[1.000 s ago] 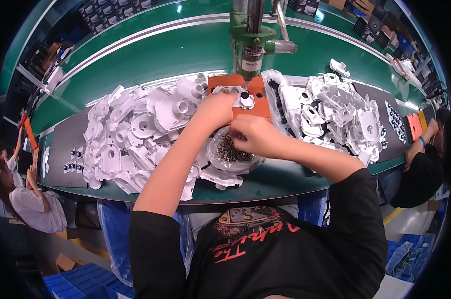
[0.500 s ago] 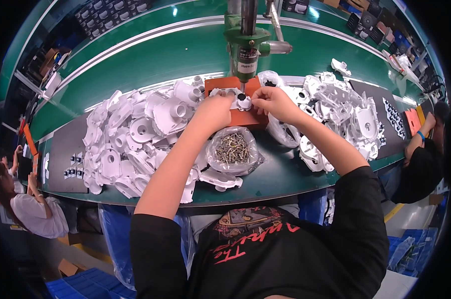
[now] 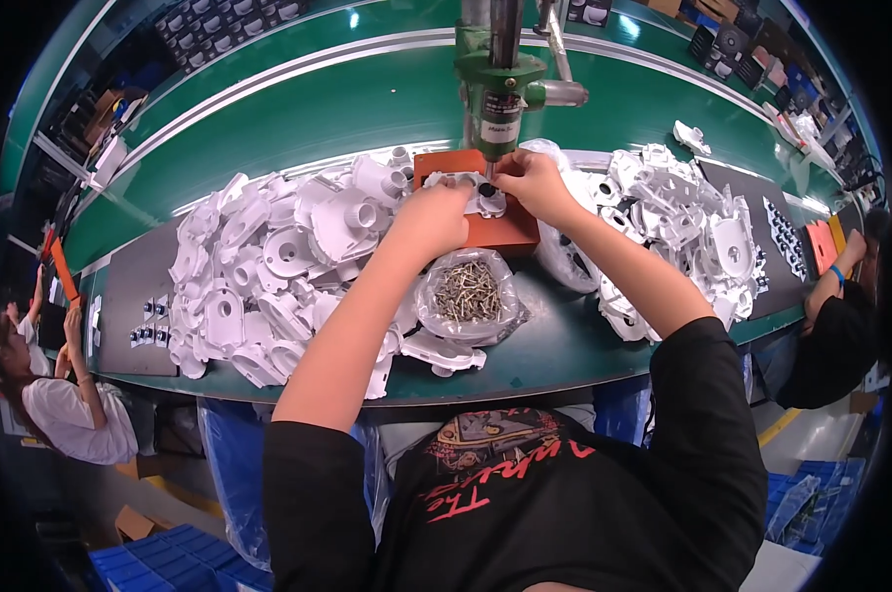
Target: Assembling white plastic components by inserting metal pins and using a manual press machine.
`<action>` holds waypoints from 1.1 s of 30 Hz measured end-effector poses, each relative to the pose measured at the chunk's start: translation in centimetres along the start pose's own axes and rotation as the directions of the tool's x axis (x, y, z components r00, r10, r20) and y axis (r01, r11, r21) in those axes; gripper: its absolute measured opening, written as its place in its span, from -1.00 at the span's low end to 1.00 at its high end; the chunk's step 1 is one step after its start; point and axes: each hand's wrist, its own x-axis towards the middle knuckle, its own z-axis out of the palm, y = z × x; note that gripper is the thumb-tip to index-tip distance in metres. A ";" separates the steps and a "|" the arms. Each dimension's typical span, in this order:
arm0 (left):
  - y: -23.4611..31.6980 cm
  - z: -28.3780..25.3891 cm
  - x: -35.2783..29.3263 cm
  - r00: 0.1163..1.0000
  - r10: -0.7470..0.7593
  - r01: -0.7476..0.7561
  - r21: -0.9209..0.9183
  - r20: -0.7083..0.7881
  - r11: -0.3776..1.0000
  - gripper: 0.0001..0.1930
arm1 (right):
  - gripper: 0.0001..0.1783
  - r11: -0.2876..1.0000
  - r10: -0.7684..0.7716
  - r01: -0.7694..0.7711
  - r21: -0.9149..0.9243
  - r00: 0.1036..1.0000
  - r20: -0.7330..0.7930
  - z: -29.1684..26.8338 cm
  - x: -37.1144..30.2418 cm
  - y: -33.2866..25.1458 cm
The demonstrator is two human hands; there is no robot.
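A white plastic part with a small black round piece on it lies on an orange block beneath the green press-like machine. My left hand is closed on the left side of this part, its fingertips partly hidden. My right hand is closed in a pinch at the machine's thin tip, just above the black piece. Whatever lies between those fingers is too small to make out. Close in front of the block, a clear plastic bag holds many screws.
Piles of white plastic parts lie to the left and right. Another clear bag sits right of the block. Dark mats with small parts flank the piles. Co-workers are at both ends of the green bench.
My right hand has moved from beside the white part up and forward to the machine's tip. My left hand stays on the part. The whole view has shifted slightly.
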 end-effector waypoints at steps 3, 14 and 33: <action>0.1 0.1 0.1 0.999 -0.006 0.006 0.013 0.032 1.000 -0.75 | -0.80 0.977 -0.074 0.070 -0.199 0.997 -0.013 0.1 0.0 0.4; 0.6 -0.2 -0.1 0.999 -0.033 0.033 0.024 0.036 0.999 -0.72 | -0.78 0.956 -0.132 0.129 -0.263 0.991 0.008 -0.3 -0.2 1.7; 0.6 0.2 0.2 0.999 -0.023 0.022 0.073 0.023 0.997 -0.65 | -0.72 0.669 -0.519 0.562 -0.487 0.822 0.235 -1.0 -2.2 2.0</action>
